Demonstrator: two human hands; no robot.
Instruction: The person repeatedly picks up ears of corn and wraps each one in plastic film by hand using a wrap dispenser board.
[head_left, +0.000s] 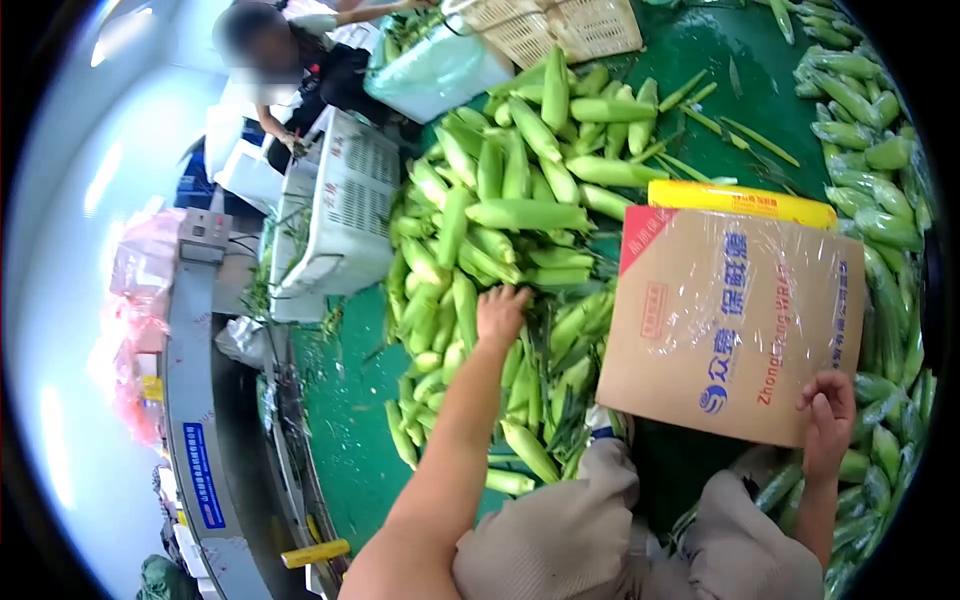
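Note:
My left hand (503,314) reaches onto a heap of green husked corn (525,215), its fingertips over the cobs; whether it grips one is hidden. My right hand (828,415) is beside the lower right edge of a cardboard box (735,320) with printed lettering, its fingers curled, and I cannot make out anything in them. Clear film covers part of the box top. A yellow roll or carton (742,203) lies along the box's far edge. Wrapped corn (885,220) is piled to the right of the box.
A white crate (345,215) stands left of the heap, with a person (330,75) behind it. A beige basket (560,28) and a plastic-lined white box (440,75) are at the far side. Metal equipment (205,390) runs along the left; loose leaves lie on the green floor (345,400).

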